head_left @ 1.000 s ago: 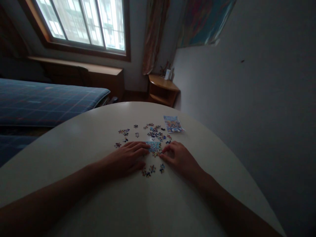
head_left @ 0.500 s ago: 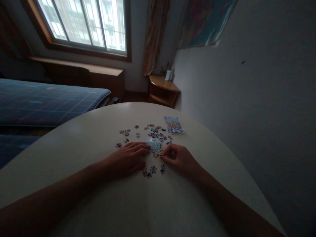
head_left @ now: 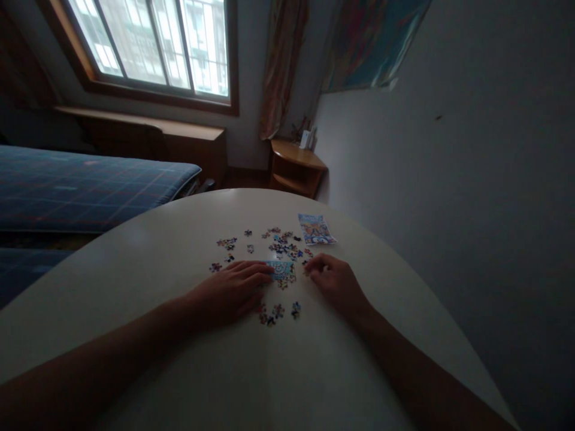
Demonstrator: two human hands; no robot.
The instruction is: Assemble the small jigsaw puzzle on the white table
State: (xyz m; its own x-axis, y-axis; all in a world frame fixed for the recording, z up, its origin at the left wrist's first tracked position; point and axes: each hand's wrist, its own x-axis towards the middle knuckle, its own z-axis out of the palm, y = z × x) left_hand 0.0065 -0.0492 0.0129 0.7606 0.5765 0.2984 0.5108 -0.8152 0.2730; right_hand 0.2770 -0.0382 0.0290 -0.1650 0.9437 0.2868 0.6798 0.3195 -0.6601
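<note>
My left hand (head_left: 238, 284) lies flat with its fingers stretched out, the fingertips resting on the left part of a joined jigsaw section (head_left: 283, 270), light blue with a yellowish lower edge. To the right of that section is my right hand (head_left: 335, 280), its thumb and forefinger closed on a small puzzle piece (head_left: 306, 271) just at the tabletop. A dense group of loose puzzle pieces (head_left: 285, 245) lies beyond the joined section. Nearer to me are several more loose pieces (head_left: 271, 315) and a single piece (head_left: 295, 310).
Everything lies on a round white table (head_left: 179, 365). A printed picture sheet (head_left: 315, 230) is at the far right of the pieces. More pieces (head_left: 227, 243) lie at the far left. Beyond the table are a bed (head_left: 90, 185), a corner shelf (head_left: 299, 158) and a wall (head_left: 404, 161).
My right hand has moved right and slightly away from me, off the joined section's edge. My left hand keeps its place on that section.
</note>
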